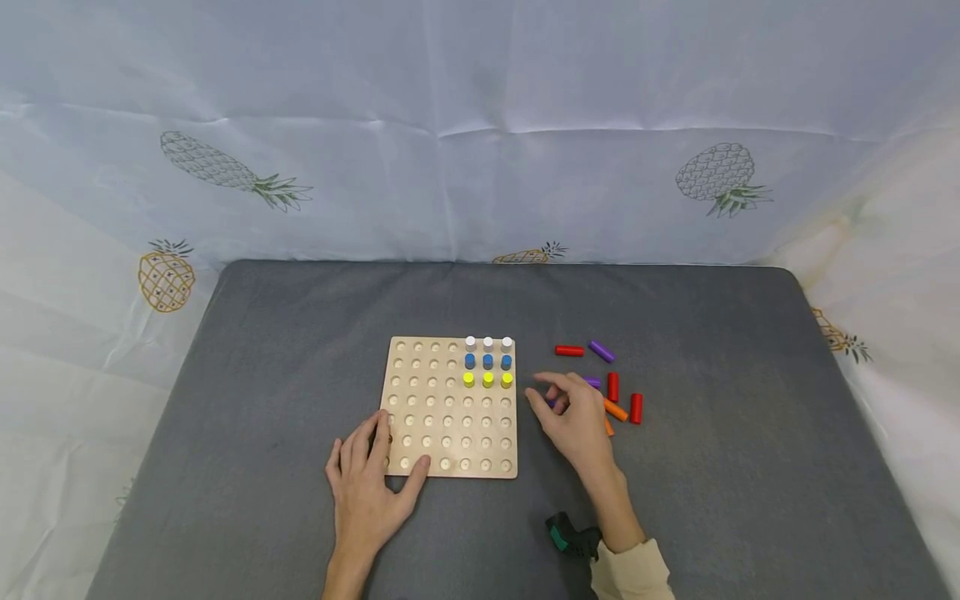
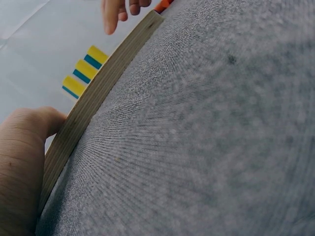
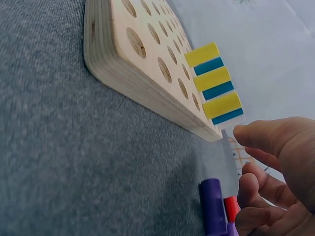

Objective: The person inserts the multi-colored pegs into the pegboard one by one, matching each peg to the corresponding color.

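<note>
A square wooden peg board [image 1: 420,400] lies on the table with rows of round holes. White pegs [image 1: 488,343], blue pegs [image 1: 488,362] and yellow pegs [image 1: 488,380] stand upright in three short rows at its far right. My left hand [image 1: 367,492] rests at the near left corner, fingers spread, index finger along the left side and thumb at the near edge. Just right of the board is my right hand [image 1: 573,417], thumb and index finger apart with nothing between them. Below that hand, a purple peg [image 3: 212,206] lies on the cloth.
Loose red pegs [image 1: 636,408], purple pegs [image 1: 602,351] and orange pegs [image 1: 616,409] lie scattered around and beyond the right hand. A black and green device [image 1: 570,536] is by the right wrist. Grey cloth [image 1: 735,467] covers the table; a pineapple-print curtain [image 1: 465,200] hangs behind.
</note>
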Action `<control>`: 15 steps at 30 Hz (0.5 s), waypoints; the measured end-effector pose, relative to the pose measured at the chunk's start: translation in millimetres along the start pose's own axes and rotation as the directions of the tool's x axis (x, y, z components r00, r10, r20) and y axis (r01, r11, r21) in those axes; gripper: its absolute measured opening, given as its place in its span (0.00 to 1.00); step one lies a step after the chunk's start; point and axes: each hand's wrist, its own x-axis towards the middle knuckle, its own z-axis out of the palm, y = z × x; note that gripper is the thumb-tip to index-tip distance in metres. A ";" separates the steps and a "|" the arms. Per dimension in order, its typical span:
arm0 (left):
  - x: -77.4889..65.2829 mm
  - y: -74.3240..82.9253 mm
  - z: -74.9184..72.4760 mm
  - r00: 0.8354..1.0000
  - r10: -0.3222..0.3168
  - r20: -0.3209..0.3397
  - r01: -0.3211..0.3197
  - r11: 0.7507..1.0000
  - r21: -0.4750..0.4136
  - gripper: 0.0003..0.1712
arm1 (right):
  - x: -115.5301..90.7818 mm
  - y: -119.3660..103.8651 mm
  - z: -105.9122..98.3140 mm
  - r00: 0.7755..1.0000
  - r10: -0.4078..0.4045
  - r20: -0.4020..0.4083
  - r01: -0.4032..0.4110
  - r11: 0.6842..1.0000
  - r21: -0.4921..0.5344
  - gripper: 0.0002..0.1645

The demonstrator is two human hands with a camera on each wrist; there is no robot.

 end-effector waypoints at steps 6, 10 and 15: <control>0.1 0.3 -0.2 1.000 -0.005 0.006 0.005 1.000 0.003 0.51 | -5.9 5.7 -3.5 1.000 -0.006 -0.016 0.006 1.000 -0.020 0.12; 0.4 0.5 -0.1 1.000 -0.004 0.007 0.004 1.000 0.002 0.51 | -9.1 8.6 -5.6 1.000 -0.002 -0.012 0.001 0.999 -0.045 0.11; 0.2 0.8 -0.6 1.000 -0.004 0.005 0.004 1.000 -0.001 0.51 | -12.3 10.0 -7.8 1.000 0.010 -0.012 -0.011 0.995 -0.094 0.11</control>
